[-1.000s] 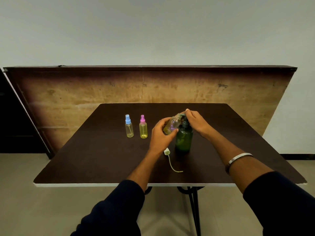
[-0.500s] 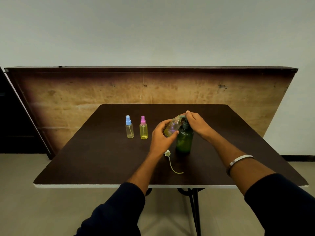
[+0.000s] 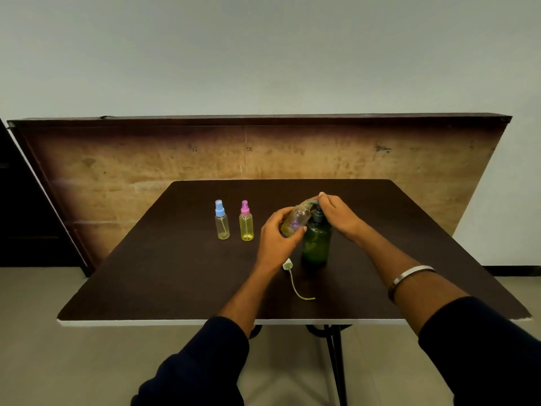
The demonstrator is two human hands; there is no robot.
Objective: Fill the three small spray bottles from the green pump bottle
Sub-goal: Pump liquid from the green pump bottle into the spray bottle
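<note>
The green pump bottle (image 3: 316, 244) stands upright near the middle of the dark table (image 3: 175, 273). My right hand (image 3: 339, 216) rests on its pump head, fingers curled over the spout. My left hand (image 3: 276, 238) grips an uncapped small clear bottle (image 3: 296, 220), tilted with its mouth up at the spout. That bottle's white spray cap with its thin tube (image 3: 292, 276) lies on the table in front of the pump bottle. Two capped small bottles stand upright to the left: a blue-capped one (image 3: 222, 220) and a pink-capped one (image 3: 246, 221) with yellowish liquid.
A large worn wooden board (image 3: 146, 165) leans against the wall right behind the table. The table's white front edge (image 3: 175, 322) is close to me, with black metal legs (image 3: 333, 356) beneath. The floor is bare beige.
Both hands hold nearly the same pose at the pump spout. The view has shifted slightly; bottles and cap have not moved.
</note>
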